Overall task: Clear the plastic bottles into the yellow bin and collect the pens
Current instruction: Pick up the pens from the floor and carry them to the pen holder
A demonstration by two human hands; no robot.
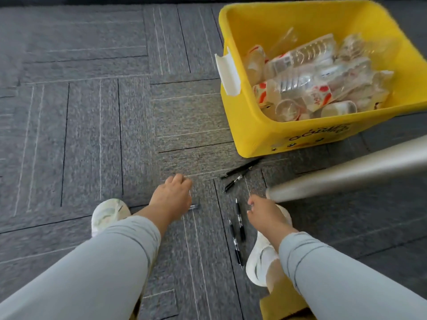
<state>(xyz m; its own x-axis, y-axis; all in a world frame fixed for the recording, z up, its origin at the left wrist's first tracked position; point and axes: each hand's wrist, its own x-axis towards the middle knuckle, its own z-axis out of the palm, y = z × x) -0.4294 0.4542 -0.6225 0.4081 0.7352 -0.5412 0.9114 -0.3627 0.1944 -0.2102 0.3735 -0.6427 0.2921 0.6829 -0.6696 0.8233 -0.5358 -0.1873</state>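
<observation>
The yellow bin stands on the carpet at the upper right, with several clear plastic bottles piled inside. Several black pens lie on the floor: two just below the bin and more between my hands and feet. My left hand hovers low over the carpet with its fingers curled, and the end of a pen sticks out at its right side. My right hand is just right of the pens, fingers loosely bent, with nothing visible in them.
A grey metal table leg slants across the right, ending near my right hand. My white shoes stand on the dark grey carpet tiles. The bin has a white handle on its left side.
</observation>
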